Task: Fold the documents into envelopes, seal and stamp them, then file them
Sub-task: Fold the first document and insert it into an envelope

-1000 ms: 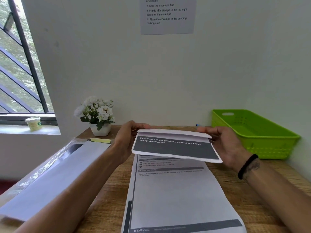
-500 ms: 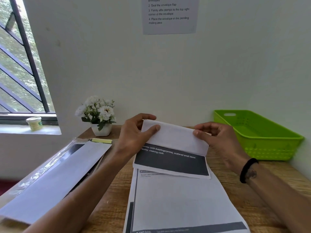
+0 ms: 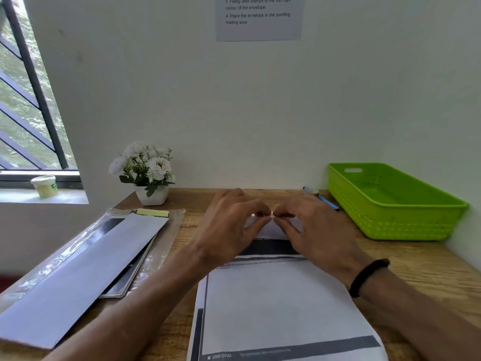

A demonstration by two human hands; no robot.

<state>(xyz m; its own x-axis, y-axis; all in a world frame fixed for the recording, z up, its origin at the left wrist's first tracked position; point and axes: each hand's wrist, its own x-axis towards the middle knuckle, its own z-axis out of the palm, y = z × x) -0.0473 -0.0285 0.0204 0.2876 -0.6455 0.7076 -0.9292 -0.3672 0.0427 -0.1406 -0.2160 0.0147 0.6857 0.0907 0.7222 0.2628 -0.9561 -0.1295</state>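
Note:
A folded document [image 3: 270, 244], white with a dark band, lies on the stack of printed sheets [image 3: 281, 308] in the middle of the wooden desk [image 3: 429, 269]. My left hand [image 3: 229, 230] and my right hand [image 3: 312, 230] press down on its far folded edge, fingertips almost meeting at the centre. Both hands cover most of the fold. A long white envelope [image 3: 86, 272] lies at the left on a clear plastic sleeve [image 3: 166, 246].
A green plastic basket [image 3: 390, 204] stands at the back right against the wall. A blue pen [image 3: 326, 201] lies beside it. A white flower pot [image 3: 152, 194] sits at the back left, and a small tub [image 3: 45, 186] on the windowsill. An instruction sheet [image 3: 260, 16] hangs on the wall.
The document was held up in the air with its top flap being folded over. Both hands have brought it down onto the stack and now press on the fold.

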